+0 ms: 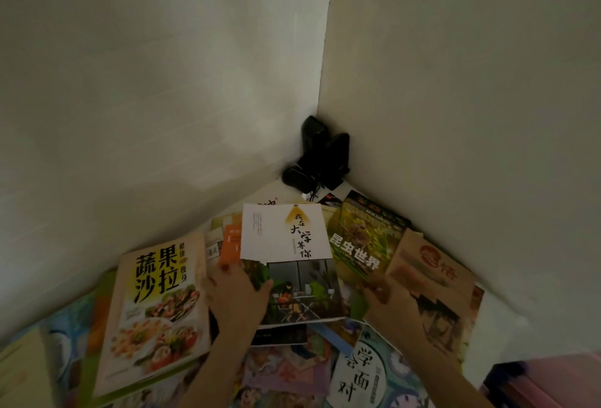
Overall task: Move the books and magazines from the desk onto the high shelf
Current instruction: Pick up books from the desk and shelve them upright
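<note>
Dim corner desk: my left hand point(239, 294) and right hand point(385, 292) grip the white book's point(286, 238) side edges, spine running away from me.

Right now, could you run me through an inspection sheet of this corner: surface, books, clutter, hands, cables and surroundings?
Surface: almost wholly covered by overlapping books; only a pale strip shows near the corner.
Job's things: salad cookbook at left, white book in the middle, insect book and brown book at right, more beneath.
Clutter: black speakers in the corner.
Hands: left hand at the white book's left edge; right hand on the edge of the insect book.
Cables: black wires below the speakers.
Surroundings: two plain walls meeting in a corner.
</note>
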Available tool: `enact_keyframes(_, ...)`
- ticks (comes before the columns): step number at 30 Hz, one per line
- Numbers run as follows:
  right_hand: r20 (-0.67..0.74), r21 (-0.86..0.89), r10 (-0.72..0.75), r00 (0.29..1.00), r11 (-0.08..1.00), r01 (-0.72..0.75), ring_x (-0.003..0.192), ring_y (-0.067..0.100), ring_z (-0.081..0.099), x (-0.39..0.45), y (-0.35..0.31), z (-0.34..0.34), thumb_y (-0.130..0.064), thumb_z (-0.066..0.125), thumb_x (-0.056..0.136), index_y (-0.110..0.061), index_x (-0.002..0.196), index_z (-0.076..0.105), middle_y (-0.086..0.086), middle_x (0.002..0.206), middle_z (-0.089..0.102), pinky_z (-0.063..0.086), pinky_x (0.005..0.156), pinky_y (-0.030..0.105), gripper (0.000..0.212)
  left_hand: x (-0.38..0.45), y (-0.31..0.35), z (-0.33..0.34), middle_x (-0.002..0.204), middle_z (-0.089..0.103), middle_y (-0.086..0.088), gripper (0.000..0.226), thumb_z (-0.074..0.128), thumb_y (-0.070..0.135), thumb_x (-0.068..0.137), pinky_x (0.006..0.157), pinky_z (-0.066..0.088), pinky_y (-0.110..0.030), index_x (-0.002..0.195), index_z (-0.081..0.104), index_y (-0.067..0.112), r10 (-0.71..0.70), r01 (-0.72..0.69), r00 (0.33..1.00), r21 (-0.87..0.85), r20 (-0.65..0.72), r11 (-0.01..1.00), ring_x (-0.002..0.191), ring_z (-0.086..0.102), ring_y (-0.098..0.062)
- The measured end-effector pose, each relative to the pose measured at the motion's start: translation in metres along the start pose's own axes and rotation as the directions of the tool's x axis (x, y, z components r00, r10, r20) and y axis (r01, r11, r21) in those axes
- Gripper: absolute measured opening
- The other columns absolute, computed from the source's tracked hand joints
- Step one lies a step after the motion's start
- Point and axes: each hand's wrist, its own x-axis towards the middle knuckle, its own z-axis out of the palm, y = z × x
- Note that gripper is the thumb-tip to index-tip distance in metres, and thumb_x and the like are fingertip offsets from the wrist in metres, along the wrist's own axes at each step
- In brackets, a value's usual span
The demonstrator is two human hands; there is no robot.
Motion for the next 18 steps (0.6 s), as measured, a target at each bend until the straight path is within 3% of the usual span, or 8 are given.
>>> enact_keyframes(2, -0.065, 0.049, 0.018, 0.998, 0.999, -0.015, 0.087, 0.014, 0.061, -0.006, 0.011, -0.013, -0.025, 0.058, 0.090, -0.023, 0.103, 0.064, -0.006, 0.094, 0.064, 0.047, 0.074, 0.023, 0.014, -0.011, 0.024, 0.004, 0.143, 0.026, -0.018, 0.077, 0.075, 0.036, 0.077, 0.108, 0.031, -0.049, 0.139, 0.035, 0.015, 0.122, -0.112, 0.989, 0.114, -0.083, 0.987, 0.133, 0.026, -0.038)
enact_keyframes(4, -0.173, 0.117, -0.002, 0.985, 0.993, 0.022, 0.094, 0.006, 0.059, -0.014, 0.024, -0.031, -0.015, 0.059, 0.088, -0.027, 0.103, 0.065, -0.011, 0.105, 0.063, 0.046, 0.082, 0.014, 0.020, -0.028, 0.054, 0.016, 0.146, 0.021, -0.014, 0.072, 0.075, 0.023, 0.077, 0.108, 0.031, -0.043, 0.137, 0.037, 0.019, 0.333, -0.328, 0.938, 0.055, -0.101, 0.943, 0.134, 0.021, -0.033)
enact_keyframes(5, -0.224, 0.113, 0.019, 0.974, 0.994, 0.007, 0.092, 0.006, 0.058, -0.016, 0.034, -0.038, -0.012, 0.059, 0.087, -0.026, 0.099, 0.064, -0.009, 0.104, 0.063, 0.047, 0.084, 0.015, 0.019, -0.037, 0.069, 0.027, 0.146, 0.021, -0.011, 0.068, 0.073, 0.019, 0.078, 0.108, 0.031, -0.037, 0.136, 0.038, 0.020, 0.425, -0.427, 0.903, -0.022, -0.061, 0.904, 0.134, 0.022, -0.029)
enact_keyframes(7, -0.221, 0.026, 0.196, 0.955, 0.980, -0.195, 0.092, 0.018, 0.057, -0.017, 0.060, -0.050, -0.014, 0.055, 0.090, -0.017, 0.099, 0.061, 0.007, 0.108, 0.063, 0.050, 0.088, 0.034, 0.010, -0.053, 0.098, 0.049, 0.143, 0.026, -0.004, 0.060, 0.065, 0.018, 0.086, 0.107, 0.031, -0.028, 0.138, 0.035, 0.020, 0.513, -0.469, 0.841, -0.242, 0.173, 0.850, 0.134, 0.027, -0.023)
enact_keyframes(9, -0.114, -0.047, 0.435, 0.893, 0.896, -0.442, 0.110, 0.030, 0.053, -0.016, 0.091, -0.056, -0.024, 0.048, 0.096, -0.010, 0.124, 0.048, 0.015, 0.127, 0.052, 0.045, 0.095, 0.037, 0.032, -0.065, 0.118, 0.075, 0.141, 0.032, -0.003, 0.058, 0.058, 0.025, 0.091, 0.107, 0.032, -0.030, 0.141, 0.030, 0.020, 0.497, -0.396, 0.764, -0.311, 0.412, 0.864, 0.133, 0.030, -0.021)
enact_keyframes(10, -0.061, -0.031, 0.480, 0.875, 0.875, -0.482, 0.117, 0.033, 0.050, -0.016, 0.105, -0.054, -0.028, 0.044, 0.098, -0.011, 0.134, 0.039, 0.015, 0.134, 0.047, 0.043, 0.098, 0.037, 0.041, -0.070, 0.124, 0.088, 0.140, 0.033, -0.004, 0.058, 0.056, 0.028, 0.093, 0.106, 0.032, -0.031, 0.142, 0.028, 0.018, 0.486, -0.407, 0.743, -0.265, 0.460, 0.874, 0.132, 0.031, -0.022)
enact_keyframes(14, -0.073, 0.233, 0.534, 0.842, 0.831, -0.506, 0.105, 0.030, 0.059, -0.022, 0.126, -0.050, -0.033, 0.057, 0.092, -0.014, 0.137, 0.038, 0.011, 0.124, 0.059, 0.049, 0.086, 0.038, 0.053, -0.078, 0.144, 0.122, 0.133, 0.043, -0.009, 0.056, 0.053, 0.041, 0.094, 0.102, 0.038, -0.033, 0.137, 0.032, 0.013, 0.456, -0.453, 0.781, -0.117, 0.426, 0.884, 0.124, 0.042, -0.025)
enact_keyframes(18, -0.113, 0.255, 0.614, 0.781, 0.778, -0.574, 0.111, 0.032, 0.057, -0.023, 0.127, -0.053, -0.036, 0.063, 0.088, -0.011, 0.139, 0.040, 0.013, 0.126, 0.058, 0.042, 0.083, 0.034, 0.061, -0.083, 0.157, 0.139, 0.124, 0.055, -0.009, 0.048, 0.061, 0.035, 0.090, 0.093, 0.048, -0.037, 0.129, 0.043, 0.013, 0.383, -0.377, 0.767, -0.122, 0.515, 0.918, 0.114, 0.055, -0.027)
